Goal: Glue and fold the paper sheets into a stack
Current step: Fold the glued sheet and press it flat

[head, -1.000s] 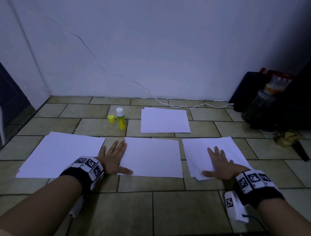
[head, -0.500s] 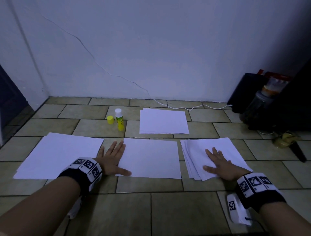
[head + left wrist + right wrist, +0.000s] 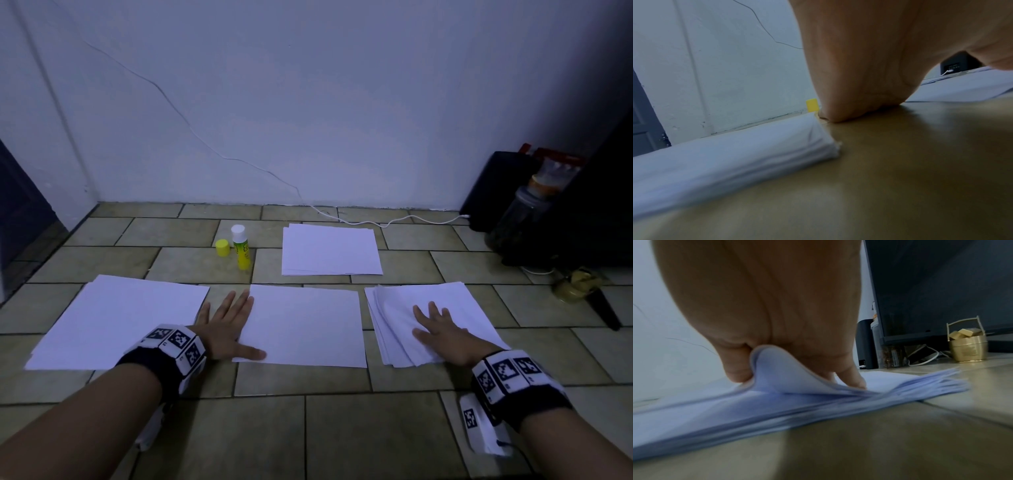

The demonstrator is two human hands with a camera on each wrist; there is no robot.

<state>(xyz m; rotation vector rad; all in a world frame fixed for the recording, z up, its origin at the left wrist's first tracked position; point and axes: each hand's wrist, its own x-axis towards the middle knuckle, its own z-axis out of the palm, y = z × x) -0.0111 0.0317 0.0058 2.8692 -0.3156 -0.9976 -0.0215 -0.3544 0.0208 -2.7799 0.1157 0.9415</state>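
1. The left hand point(image 3: 224, 329) lies flat on the tiled floor point(image 3: 342, 428), fingers straight. Its thumb touches the near left corner of the middle sheet point(image 3: 305, 325). Its grip is loose and holds nothing.
2. The right hand point(image 3: 442, 332) lies on the right pile of sheets point(image 3: 404, 308). The fingers are spread. In the right wrist view the top sheet point(image 3: 781, 369) bends up in a hump under the palm, between thumb and fingers. I cannot tell if the hand pinches it or only pushes it.
3. A big pile of sheets point(image 3: 113, 322) lies on the left, just beside the left hand.
4. A smaller pile point(image 3: 330, 250) lies far, near the wall.
5. The glue stick point(image 3: 241, 251) stands up left of that far pile. Its yellow cap point(image 3: 222, 247) sits just beside it.
6. A white cable point(image 3: 376, 222) runs along the floor to a black box point(image 3: 493, 192) at far right.
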